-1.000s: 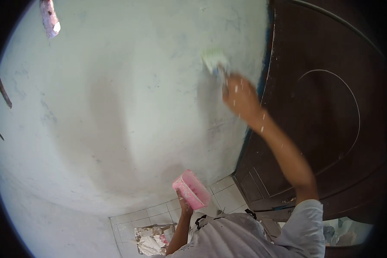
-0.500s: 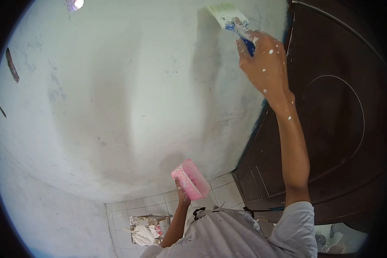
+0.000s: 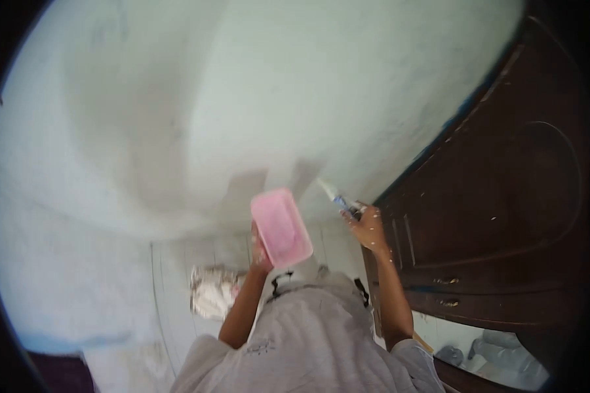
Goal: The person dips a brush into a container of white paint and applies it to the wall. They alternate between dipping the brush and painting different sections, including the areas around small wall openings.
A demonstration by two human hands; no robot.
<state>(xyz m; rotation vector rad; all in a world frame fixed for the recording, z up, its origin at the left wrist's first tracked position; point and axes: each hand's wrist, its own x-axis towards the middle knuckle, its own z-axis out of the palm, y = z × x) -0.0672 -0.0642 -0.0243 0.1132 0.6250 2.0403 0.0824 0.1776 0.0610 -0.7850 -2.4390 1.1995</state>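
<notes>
In my left hand [image 3: 261, 252] is a pink plastic tub [image 3: 282, 226], gripped by its left side, its open top turned toward me. A pinkish layer covers its inside, though blur hides how much paint is in it. My right hand [image 3: 368, 228], flecked with white paint, is closed around the handle of a paintbrush [image 3: 334, 195]. The pale bristles point up and left, to the right of the tub and apart from it. Beyond both hands stands the whitish wall [image 3: 255, 98], with shadows of the tub and brush on it.
A dark brown wooden cabinet [image 3: 491, 190] with small handles stands against the wall on the right. On the tiled floor [image 3: 170, 275] at lower left is a paint-stained stool or stand with white cloth [image 3: 213, 295]. Plastic-looking items [image 3: 505, 354] lie at lower right.
My right hand has come down from high on the wall with the brush, near the tub. My left hand has raised the tub and tipped its opening toward me. The view has tilted down.
</notes>
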